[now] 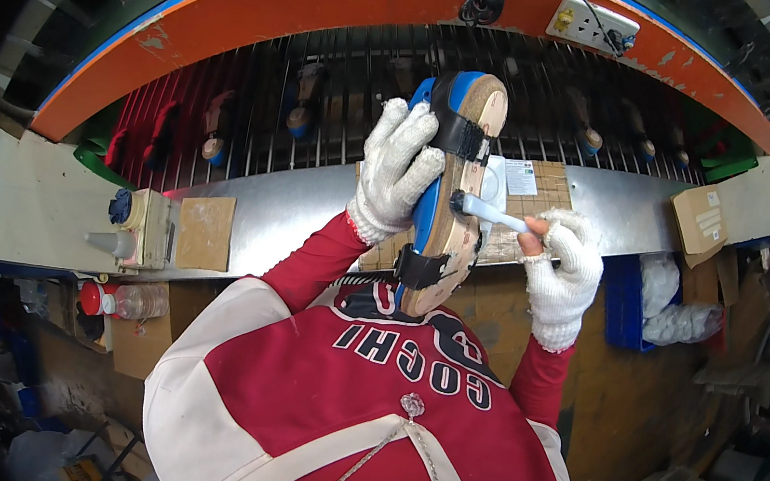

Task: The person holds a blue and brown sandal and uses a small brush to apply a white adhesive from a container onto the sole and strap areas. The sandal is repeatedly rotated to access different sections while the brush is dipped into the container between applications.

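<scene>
A sandal (448, 244) with black straps, on a blue shoe last (426, 209), is held up with its tan sole turned to the right. My left hand (394, 174), in a white knit glove, grips it from the left side; part of that grip is hidden behind the sandal. My right hand (563, 274) is gloved too, with bare fingertips showing. It pinches a small brush (498, 216) by its pale handle. The brush's dark bristles touch the sole's edge near the middle.
Behind the hands, metal bars (353, 110) carry several lasts under an orange frame (269, 16). A steel ledge (280, 227) runs in front. A white bottle (112, 244) and brown board (204, 231) sit left; a blue bin (625, 301) and cardboard box (698, 223) are right.
</scene>
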Motion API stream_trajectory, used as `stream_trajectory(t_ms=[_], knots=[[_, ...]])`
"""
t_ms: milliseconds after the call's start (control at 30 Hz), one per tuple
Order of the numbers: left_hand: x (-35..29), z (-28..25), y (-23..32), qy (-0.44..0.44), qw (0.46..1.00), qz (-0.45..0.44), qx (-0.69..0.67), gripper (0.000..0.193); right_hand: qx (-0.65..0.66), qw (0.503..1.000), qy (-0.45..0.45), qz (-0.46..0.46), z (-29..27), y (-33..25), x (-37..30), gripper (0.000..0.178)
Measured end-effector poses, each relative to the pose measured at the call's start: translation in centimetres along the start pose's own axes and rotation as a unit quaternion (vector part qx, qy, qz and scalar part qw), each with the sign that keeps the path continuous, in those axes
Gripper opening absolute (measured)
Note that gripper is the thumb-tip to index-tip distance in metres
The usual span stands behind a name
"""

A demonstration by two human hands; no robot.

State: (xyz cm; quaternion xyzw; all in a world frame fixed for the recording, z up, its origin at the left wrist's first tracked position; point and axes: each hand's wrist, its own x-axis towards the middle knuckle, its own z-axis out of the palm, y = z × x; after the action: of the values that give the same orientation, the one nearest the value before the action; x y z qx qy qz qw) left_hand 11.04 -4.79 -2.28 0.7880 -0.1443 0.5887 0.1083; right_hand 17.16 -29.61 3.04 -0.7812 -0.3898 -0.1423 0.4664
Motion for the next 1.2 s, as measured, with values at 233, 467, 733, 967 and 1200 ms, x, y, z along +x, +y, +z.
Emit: stream_trajectory(t_ms=[233,467,733,967,1200], knots=[[0.1,0.8,-0.4,0.011,1.0,-0.022,0.004,0.061,0.029,0.998,0.039,0.031,1.1,-0.3,-2.1,0.024],[-0.8,1.6,-0.7,-0.001,0.999,-0.041,0.006,0.07,-0.024,0.997,0.071,-0.022,1.4,-0.6,-3.5,0.025],[-1.5,2.8,-0.7,0.024,0.998,-0.054,-0.016,0.079,0.053,0.986,0.096,0.122,2.4,0.7,-2.3,0.016],[-2.1,3.3,-0.7,-0.023,0.996,-0.085,0.034,0.071,0.259,0.916,-0.015,0.306,1.6,-0.7,-4.0,0.016],[-3.2,1.9,0.4,-0.106,0.981,-0.147,0.062,0.084,0.228,0.927,-0.008,0.299,2.2,-2.4,-6.0,0.017]])
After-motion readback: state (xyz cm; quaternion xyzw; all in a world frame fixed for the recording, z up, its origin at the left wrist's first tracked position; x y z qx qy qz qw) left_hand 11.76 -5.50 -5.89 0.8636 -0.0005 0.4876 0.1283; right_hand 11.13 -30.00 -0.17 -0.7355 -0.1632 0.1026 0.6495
